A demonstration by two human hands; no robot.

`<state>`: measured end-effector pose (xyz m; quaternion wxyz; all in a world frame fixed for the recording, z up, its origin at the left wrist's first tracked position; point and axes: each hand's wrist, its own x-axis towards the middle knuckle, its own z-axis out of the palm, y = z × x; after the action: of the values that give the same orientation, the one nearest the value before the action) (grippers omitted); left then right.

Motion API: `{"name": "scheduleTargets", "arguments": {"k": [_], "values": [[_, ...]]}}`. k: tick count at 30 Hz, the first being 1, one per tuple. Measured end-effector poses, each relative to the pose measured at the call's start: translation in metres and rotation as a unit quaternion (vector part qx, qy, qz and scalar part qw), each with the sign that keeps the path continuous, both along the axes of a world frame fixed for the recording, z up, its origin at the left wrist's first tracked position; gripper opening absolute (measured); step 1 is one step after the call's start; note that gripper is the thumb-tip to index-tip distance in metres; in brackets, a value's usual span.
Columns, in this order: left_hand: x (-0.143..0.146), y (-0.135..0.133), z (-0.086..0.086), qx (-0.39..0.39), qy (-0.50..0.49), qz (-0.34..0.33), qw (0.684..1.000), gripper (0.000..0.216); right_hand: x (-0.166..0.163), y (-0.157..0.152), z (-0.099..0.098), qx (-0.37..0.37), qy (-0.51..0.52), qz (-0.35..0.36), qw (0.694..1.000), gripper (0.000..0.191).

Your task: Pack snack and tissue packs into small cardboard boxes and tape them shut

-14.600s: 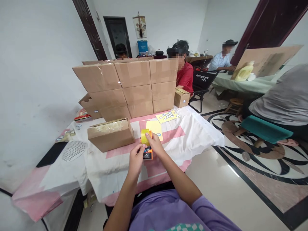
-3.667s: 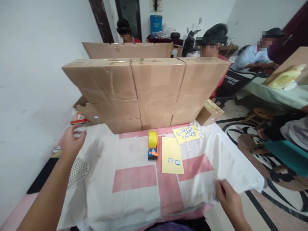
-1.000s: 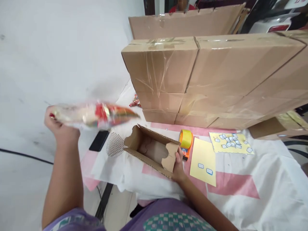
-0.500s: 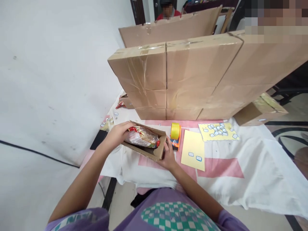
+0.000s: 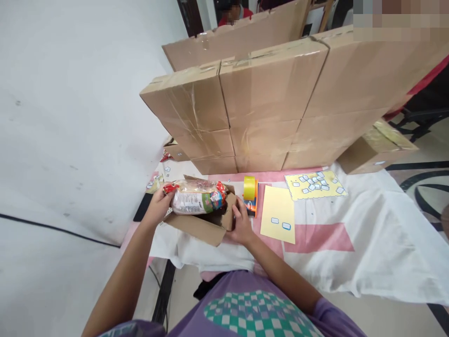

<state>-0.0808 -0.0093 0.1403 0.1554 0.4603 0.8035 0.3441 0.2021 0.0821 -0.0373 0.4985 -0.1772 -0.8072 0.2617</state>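
Note:
A clear plastic packet (image 5: 191, 201) with red ends and a green and blue printed label lies at the mouth of an open cardboard box (image 5: 196, 228). My left hand (image 5: 157, 206) grips the packet's red left end, which sits raised above the box's left side. At the box's right end, my right hand (image 5: 242, 223) is closed round the cardboard edge, thumb and fingers by the bent end flap. One long side flap of the box hangs outward toward me. What is inside the packet I cannot make out.
Just right of the box lies an orange tape dispenser (image 5: 251, 206) with a yellow tape roll (image 5: 249, 188). Yellow sheets (image 5: 278, 206) carry small white stickers. Stacked cardboard boxes (image 5: 259, 103) form a wall behind; another open box (image 5: 368, 152) stands at right. A person (image 5: 234, 16) is beyond.
My left hand has shifted from the box's rim to the packet's end, and the packet has risen partly out of the box. The near side flap has opened outward.

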Motion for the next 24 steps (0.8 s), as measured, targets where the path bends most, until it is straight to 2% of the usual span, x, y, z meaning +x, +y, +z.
{"name": "scheduleTargets", "arguments": {"k": [2,4,5,7,9,11,13,15,17,18,21,23,24], "values": [[0.004,0.000,0.002,-0.027,-0.011,-0.034,0.999,0.040,-0.001,0.000,0.000,-0.003,0.021,0.005,1.000,0.116],[0.008,0.006,0.008,-0.064,0.036,-0.110,0.991,0.033,-0.001,0.000,0.000,-0.004,0.032,0.010,0.999,0.121],[0.011,0.010,0.011,-0.087,0.093,-0.149,0.981,0.030,-0.001,0.001,0.000,-0.001,0.031,0.012,0.999,0.123],[0.015,0.020,0.016,-0.146,0.243,-0.191,0.940,0.029,-0.001,0.001,-0.001,-0.001,0.020,0.017,1.000,0.125],[0.017,0.027,0.020,-0.198,0.350,-0.172,0.899,0.030,-0.001,0.002,-0.003,-0.012,0.012,0.015,1.000,0.124],[0.015,0.027,0.025,-0.238,0.380,-0.123,0.885,0.036,0.000,0.002,-0.005,-0.030,0.007,0.010,0.999,0.124],[0.011,0.021,0.031,-0.237,0.359,-0.084,0.899,0.049,0.000,0.002,-0.006,-0.035,-0.002,0.008,0.999,0.126],[0.009,0.013,0.035,-0.181,0.313,-0.077,0.929,0.048,0.000,0.002,-0.007,-0.033,-0.012,0.007,0.999,0.127],[0.014,0.008,0.033,-0.115,0.250,-0.143,0.951,0.045,0.000,0.002,-0.006,-0.032,-0.017,0.003,0.999,0.128],[0.020,0.008,0.030,-0.107,0.218,-0.191,0.951,0.047,-0.001,0.002,-0.006,-0.033,-0.018,0.001,0.999,0.127],[0.042,0.013,0.021,-0.193,0.154,-0.286,0.926,0.048,0.000,0.002,-0.004,-0.036,-0.009,0.017,0.999,0.121],[0.052,0.014,0.020,-0.251,0.147,-0.287,0.913,0.044,0.004,0.002,0.001,-0.036,0.007,0.042,0.998,0.114],[0.053,0.012,0.022,-0.255,0.147,-0.281,0.913,0.044,0.006,0.001,0.005,-0.032,0.013,0.052,0.998,0.109]]}}
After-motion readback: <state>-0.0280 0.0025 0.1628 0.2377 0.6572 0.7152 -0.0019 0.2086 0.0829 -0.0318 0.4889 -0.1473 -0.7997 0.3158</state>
